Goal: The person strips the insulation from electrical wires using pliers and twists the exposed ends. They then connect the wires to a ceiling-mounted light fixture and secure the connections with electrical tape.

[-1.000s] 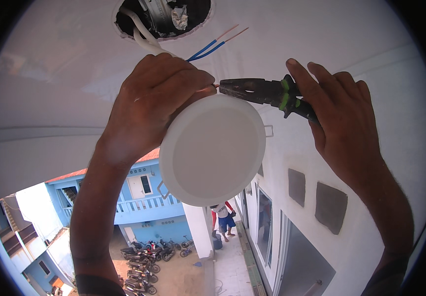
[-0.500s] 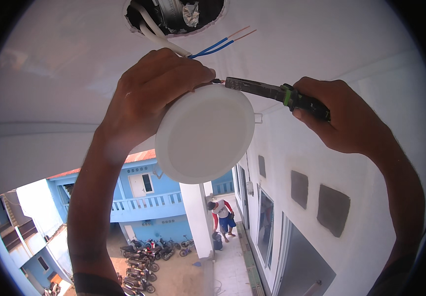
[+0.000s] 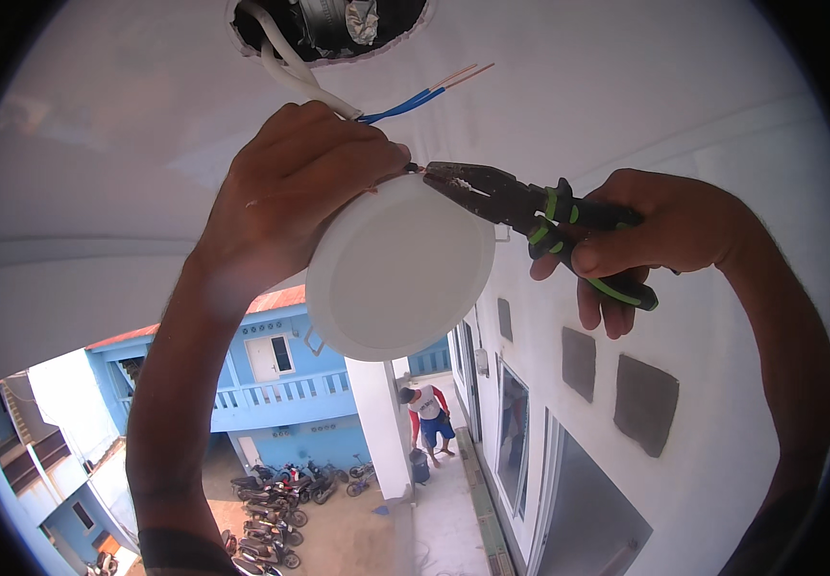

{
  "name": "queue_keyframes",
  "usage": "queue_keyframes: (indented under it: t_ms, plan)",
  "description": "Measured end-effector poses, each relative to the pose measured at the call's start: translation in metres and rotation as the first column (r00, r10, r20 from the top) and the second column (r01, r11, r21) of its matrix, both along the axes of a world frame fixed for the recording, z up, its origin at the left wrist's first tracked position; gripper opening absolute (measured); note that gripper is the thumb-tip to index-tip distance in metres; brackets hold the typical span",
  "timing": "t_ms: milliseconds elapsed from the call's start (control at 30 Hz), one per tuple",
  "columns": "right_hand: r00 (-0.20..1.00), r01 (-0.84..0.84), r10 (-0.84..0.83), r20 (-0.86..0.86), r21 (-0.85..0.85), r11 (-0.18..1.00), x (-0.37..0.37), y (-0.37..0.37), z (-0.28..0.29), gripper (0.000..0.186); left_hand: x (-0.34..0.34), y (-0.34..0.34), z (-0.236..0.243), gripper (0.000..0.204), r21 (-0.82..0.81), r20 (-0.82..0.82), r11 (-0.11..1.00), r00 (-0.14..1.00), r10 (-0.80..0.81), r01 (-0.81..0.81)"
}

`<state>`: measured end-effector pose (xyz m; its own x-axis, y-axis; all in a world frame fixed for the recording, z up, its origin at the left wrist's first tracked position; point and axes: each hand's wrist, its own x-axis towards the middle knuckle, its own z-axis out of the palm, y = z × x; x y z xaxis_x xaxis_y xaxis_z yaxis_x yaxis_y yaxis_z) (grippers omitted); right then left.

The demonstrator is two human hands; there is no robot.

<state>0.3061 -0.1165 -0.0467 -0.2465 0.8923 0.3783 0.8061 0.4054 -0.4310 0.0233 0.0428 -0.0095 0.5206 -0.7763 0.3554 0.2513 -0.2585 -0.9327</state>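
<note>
My left hand (image 3: 304,182) is closed, pinching dark wiring just above a round white downlight (image 3: 400,269), which hangs face toward me below my fingers. In my right hand (image 3: 664,226) are combination pliers (image 3: 520,206) with black and green handles. Their jaws point left and meet the short wire end at my left fingertips, by the lamp's upper rim. A white cable (image 3: 314,88) comes down from the ceiling hole behind my left hand. Two blue wires (image 3: 400,108) leave it with bare copper ends pointing up and right. My left fingertips partly hide the wire joint.
The round ceiling hole (image 3: 333,29) shows ducting and foil inside. At right runs a white wall (image 3: 722,288) with grey patches and windows. Far below, a person (image 3: 427,418) bends by a bucket on the walkway, and motorcycles (image 3: 271,523) stand in the yard.
The pliers have turned in my right hand, so both handles now show spread, and its fingers have loosened. My left hand and the lamp have hardly moved.
</note>
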Motion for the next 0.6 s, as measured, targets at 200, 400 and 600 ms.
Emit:
queue_keyframes:
  t_ms: [200, 400, 600]
  plan:
    - [0.989, 0.139, -0.130, -0.070, 0.143, 0.980, 0.021, -0.007, -0.026, 0.034, -0.001, 0.001, -0.004, 0.044, -0.055, 0.032, 0.997, 0.998, -0.051, 0.052]
    - [0.856, -0.033, 0.081, -0.511, 0.102, 0.994, 0.067, 0.013, -0.142, 0.031, -0.006, 0.003, -0.012, 0.039, -0.148, -0.039, 0.984, 0.993, -0.109, 0.102]
    - [0.618, -0.173, 0.085, -0.781, -0.029, 0.985, 0.079, 0.019, -0.287, 0.034, -0.033, 0.010, -0.024, 0.031, -0.496, -0.057, 0.836, 0.952, -0.300, 0.234]
